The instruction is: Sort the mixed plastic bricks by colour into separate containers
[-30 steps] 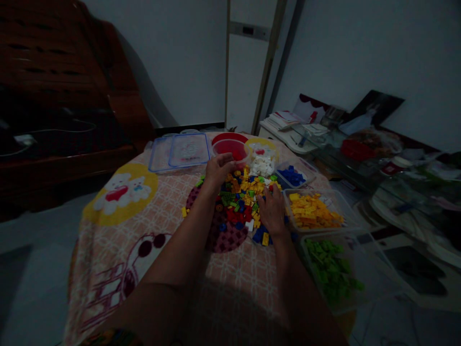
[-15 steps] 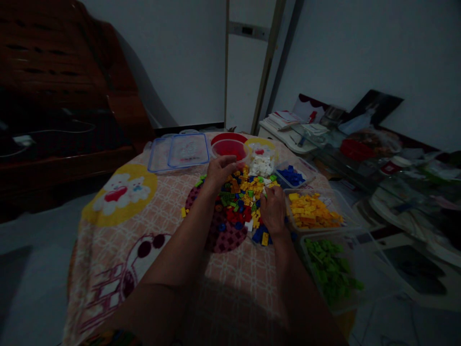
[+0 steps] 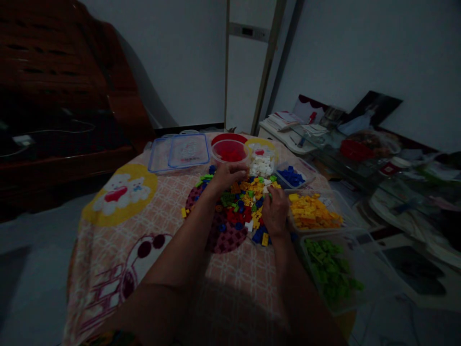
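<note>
A heap of mixed toy building bricks (image 3: pixel 248 197) in yellow, red, blue, green and white covers the middle of the round table. Over its far left side is my left hand (image 3: pixel 227 176), palm down, fingers stretched to the right, with nothing visible in them. My right hand (image 3: pixel 276 206) is at the heap's right edge, fingers curled and pressed together beside a white brick. What sits between those fingertips is too small and dark to make out. White bricks (image 3: pixel 261 166) form their own pile just beyond the heap.
Right of the heap stand clear boxes of blue bricks (image 3: pixel 291 176), yellow bricks (image 3: pixel 313 211) and green bricks (image 3: pixel 333 271). A round tub (image 3: pixel 229 144) behind my left hand holds red bricks. Blue-rimmed lids (image 3: pixel 179 153) lie at the back left on the patterned tablecloth (image 3: pixel 237 283).
My left hand has come down and slightly right, away from the red tub to the heap. My right hand has shifted a little to the right.
</note>
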A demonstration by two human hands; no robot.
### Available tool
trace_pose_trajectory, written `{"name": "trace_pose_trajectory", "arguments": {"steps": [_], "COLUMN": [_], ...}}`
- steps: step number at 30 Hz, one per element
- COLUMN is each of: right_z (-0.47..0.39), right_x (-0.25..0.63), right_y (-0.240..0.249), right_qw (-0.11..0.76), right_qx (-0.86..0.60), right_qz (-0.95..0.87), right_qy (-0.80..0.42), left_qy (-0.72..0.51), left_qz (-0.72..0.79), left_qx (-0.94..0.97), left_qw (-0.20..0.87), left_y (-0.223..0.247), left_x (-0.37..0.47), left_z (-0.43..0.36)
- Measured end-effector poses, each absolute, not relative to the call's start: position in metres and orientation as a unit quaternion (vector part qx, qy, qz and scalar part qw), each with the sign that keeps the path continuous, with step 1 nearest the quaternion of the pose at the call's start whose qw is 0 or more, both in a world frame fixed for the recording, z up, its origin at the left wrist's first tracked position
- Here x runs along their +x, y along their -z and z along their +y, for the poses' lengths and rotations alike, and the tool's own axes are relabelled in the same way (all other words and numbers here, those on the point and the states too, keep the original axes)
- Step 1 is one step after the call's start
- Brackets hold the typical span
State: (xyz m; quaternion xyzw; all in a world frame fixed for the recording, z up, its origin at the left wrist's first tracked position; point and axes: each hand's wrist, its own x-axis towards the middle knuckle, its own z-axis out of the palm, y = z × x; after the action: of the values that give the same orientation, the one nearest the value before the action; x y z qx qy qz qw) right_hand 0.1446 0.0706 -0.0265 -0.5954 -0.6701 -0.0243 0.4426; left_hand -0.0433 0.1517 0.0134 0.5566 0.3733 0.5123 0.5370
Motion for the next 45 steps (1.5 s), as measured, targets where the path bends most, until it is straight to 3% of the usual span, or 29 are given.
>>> {"name": "trace_pose_trajectory", "arguments": {"steps": [5,15,21,27,37,45], "right_z": [0.066,0.058,0.056,0.058,0.056,0.051], "right_x": [0.138,0.134,0.134,0.136,0.134,0.132], "right_y": [0.017,0.005,0.004,0.009,0.014,-0.001], "right_qw": [0.508,0.519,0.543,0.518,0.399,0.202], "right_qx": [-0.522,-0.471,-0.486,-0.522,-0.561,-0.565], "right_qz": [-0.685,-0.71,-0.681,-0.674,-0.718,-0.791], "right_qy": [0.0,-0.068,-0.068,-0.069,-0.102,-0.118], "left_qy": [-0.432,-0.344,-0.386,-0.58,-0.668,-0.652], "left_qz": [0.334,0.287,0.327,0.398,0.424,0.414], "left_qx": [0.61,0.66,0.633,0.488,0.417,0.438], "left_qw": [0.574,0.603,0.585,0.516,0.448,0.46], "left_y": [-0.016,-0.024,-0.019,-0.015,-0.001,-0.003], "left_x": [-0.032,-0.023,-0.027,-0.044,-0.058,-0.056], "left_z": [0.144,0.131,0.138,0.152,0.172,0.166]}}
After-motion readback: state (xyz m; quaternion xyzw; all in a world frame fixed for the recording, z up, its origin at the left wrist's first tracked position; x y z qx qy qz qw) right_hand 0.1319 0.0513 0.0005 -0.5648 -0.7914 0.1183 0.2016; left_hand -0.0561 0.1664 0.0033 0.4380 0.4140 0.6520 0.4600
